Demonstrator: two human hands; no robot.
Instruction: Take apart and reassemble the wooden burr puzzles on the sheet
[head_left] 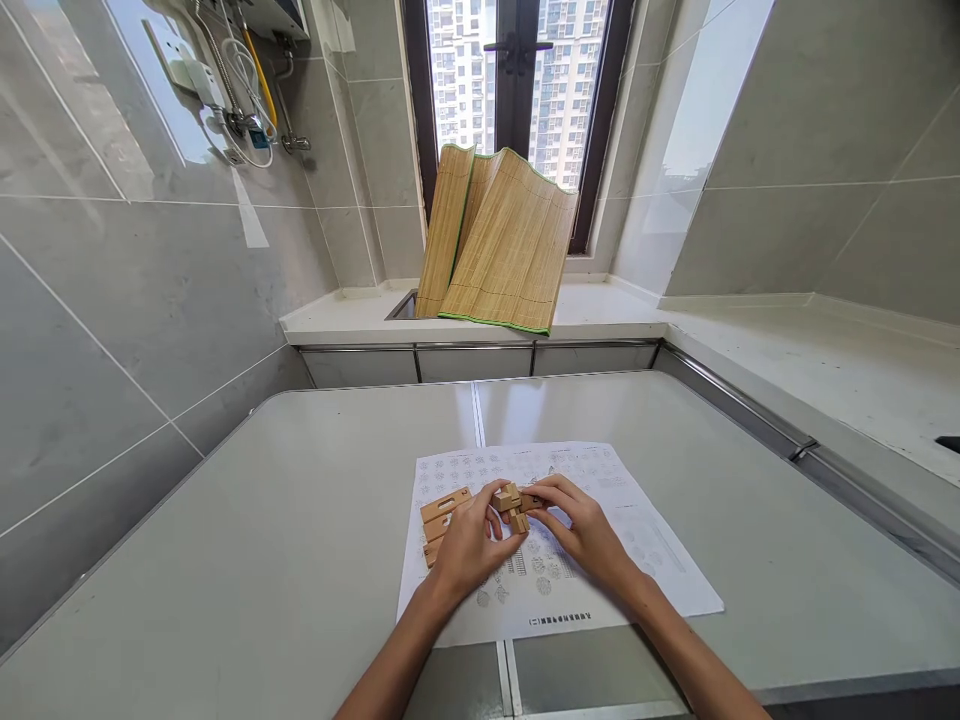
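I've got both arms reaching in from the bottom of my view, bare, slanting inward toward each other. My left forearm (394, 665) runs up and to the right, my right forearm (686, 645) up and to the left. My left hand (466, 550) is curled, its thumb (510, 547) pointing right and the index finger (485, 492) arched above. My right hand (589, 535) faces it — thumb and index drawn into a pinch, knuckles raised. The fingertips nearly meet — close together, with the wrists well apart.
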